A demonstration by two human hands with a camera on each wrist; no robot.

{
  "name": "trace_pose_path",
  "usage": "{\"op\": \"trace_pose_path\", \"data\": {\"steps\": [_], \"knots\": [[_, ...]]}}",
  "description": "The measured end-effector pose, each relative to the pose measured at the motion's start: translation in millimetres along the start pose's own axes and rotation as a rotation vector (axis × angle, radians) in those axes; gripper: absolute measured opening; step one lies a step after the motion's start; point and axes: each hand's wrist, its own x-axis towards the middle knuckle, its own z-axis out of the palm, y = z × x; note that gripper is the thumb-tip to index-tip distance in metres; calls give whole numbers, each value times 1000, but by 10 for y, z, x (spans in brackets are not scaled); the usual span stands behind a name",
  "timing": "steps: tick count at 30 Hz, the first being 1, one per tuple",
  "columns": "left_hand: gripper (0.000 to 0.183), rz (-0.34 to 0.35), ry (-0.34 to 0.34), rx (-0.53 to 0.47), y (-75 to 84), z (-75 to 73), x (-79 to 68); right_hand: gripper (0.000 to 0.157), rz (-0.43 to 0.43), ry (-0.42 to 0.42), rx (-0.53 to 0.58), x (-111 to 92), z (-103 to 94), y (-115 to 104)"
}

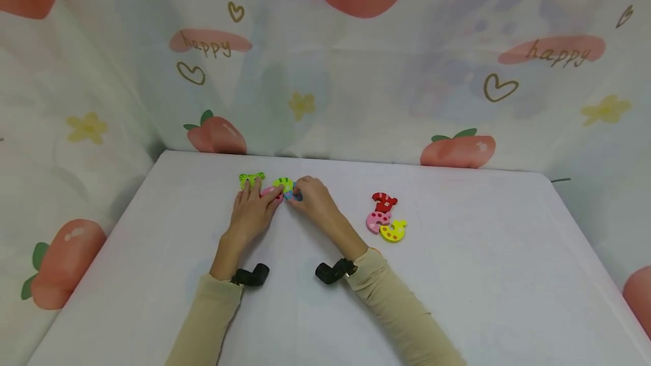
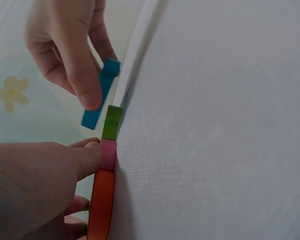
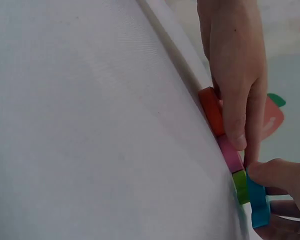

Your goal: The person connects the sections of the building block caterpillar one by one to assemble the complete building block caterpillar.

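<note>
My left hand [image 1: 250, 212] lies with fingers spread over a row of small painted blocks. Its fingertips rest on a green block with eyes [image 1: 246, 177] and on a pink curved block [image 1: 273, 196]. An orange-edged block [image 2: 101, 202] shows beneath that hand in both wrist views. Beyond the pink block sits a striped green block [image 2: 113, 121]. Between thumb and fingers, my right hand [image 1: 316, 199] pinches a blue block [image 2: 101, 97]. In the left wrist view the blue block is tilted and raised beside the green one; its painted face is hidden.
Right of the hands, a red animal-shaped block [image 1: 384, 202], a pink spotted one [image 1: 377, 221] and a yellow spotted one [image 1: 393, 232] lie clustered together. The white-covered table [image 1: 483, 281] ends at a patterned curtain [image 1: 335, 95] behind the blocks. Each wrist wears a black camera.
</note>
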Motion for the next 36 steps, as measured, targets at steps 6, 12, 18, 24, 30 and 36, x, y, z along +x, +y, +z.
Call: {"op": "trace_pose_path", "data": {"steps": [6, 12, 18, 24, 30, 36], "knots": [[43, -2, -8, 12, 14, -5, 10, 17, 26, 3, -4, 25, 81, 36], [43, -7, -4, 19, 18, -17, 9, 20, 44, 14, -25, 42, 109, 29], [43, -7, -6, 24, 16, -11, -3, 21, 62, 2, -22, 37, 144, 36], [43, -8, -7, 30, 9, -2, 2, 22, 62, -1, -29, 37, 157, 42], [43, -10, -5, 25, 8, 12, 4, 18, 66, -47, -23, 23, 128, 50], [43, -6, 27, 23, 7, 16, -5, 15, 73, -142, -25, -16, 43, 28]]}}
